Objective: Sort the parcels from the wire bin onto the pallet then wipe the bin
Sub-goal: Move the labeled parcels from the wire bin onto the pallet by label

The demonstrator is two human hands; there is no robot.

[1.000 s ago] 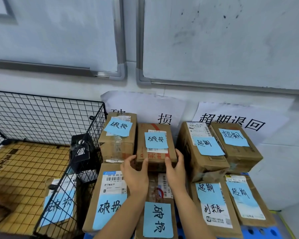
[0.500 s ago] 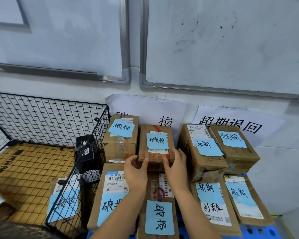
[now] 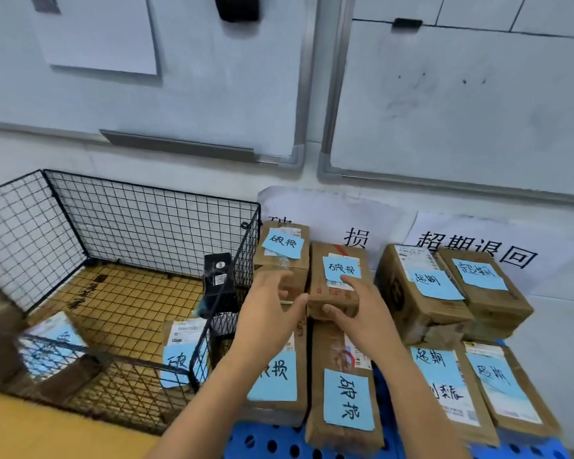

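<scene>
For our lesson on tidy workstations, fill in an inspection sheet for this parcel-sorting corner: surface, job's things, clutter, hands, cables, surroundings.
Surface: blue perforated pallet, only its front edge bare.
Job's things: eight brown parcels with blue notes on the pallet; wire bin holds two unsorted parcels.
Clutter: black box upright in the bin's corner.
Hands: right hand pinches the back middle parcel; left hand touches its left corner, grip unclear.
Cables: nothing seen.
Surroundings: whiteboards and paper signs on the wall.
</scene>
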